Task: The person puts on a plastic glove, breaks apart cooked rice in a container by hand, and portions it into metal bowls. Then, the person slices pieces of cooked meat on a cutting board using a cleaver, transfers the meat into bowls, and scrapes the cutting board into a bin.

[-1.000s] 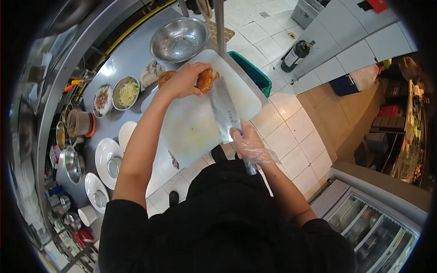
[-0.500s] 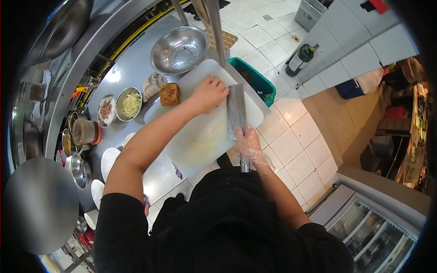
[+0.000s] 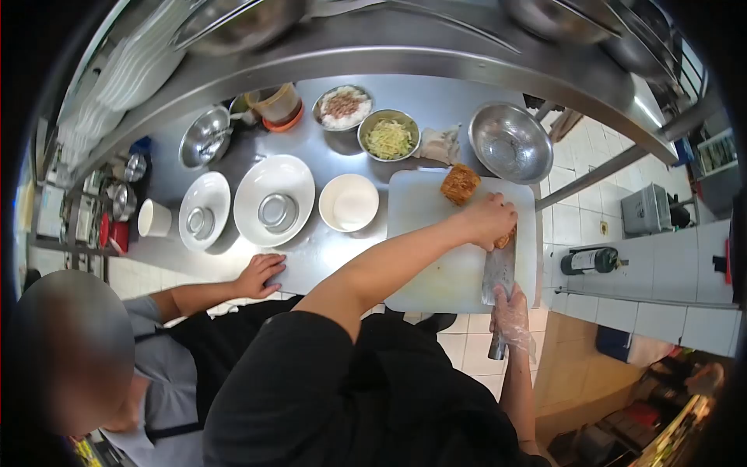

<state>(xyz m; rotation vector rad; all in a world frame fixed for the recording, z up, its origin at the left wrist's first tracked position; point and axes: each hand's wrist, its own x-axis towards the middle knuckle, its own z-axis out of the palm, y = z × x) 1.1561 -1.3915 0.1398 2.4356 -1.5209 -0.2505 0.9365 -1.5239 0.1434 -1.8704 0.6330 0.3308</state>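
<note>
A white cutting board (image 3: pixel 420 272) lies at the right end of the steel counter. My left hand (image 3: pixel 490 220), bare, curls over a golden-brown piece of food (image 3: pixel 505 238) on the board; most of the piece is hidden under the fingers. My right hand (image 3: pixel 511 315), in a clear plastic glove, is closed around the handle of a cleaver (image 3: pixel 499 274). The broad blade points away from me, its far end close to my left fingers. A second browned, block-shaped piece of food (image 3: pixel 461 184) sits at the board's far edge, apart from both hands.
Behind the board stand a perforated steel bowl (image 3: pixel 510 140), a bowl of pale shreds (image 3: pixel 391 138) and a bowl of white and brown food (image 3: pixel 342 107). White dishes (image 3: pixel 274 175) line the counter's left. A co-worker's hand (image 3: pixel 262 275) rests at the front edge. A steel shelf (image 3: pixel 350 58) hangs above.
My view has swung left, bringing the dishes and a co-worker's hand into sight. A brown piece now shows under my left fingers. The cleaver stays in my right hand.
</note>
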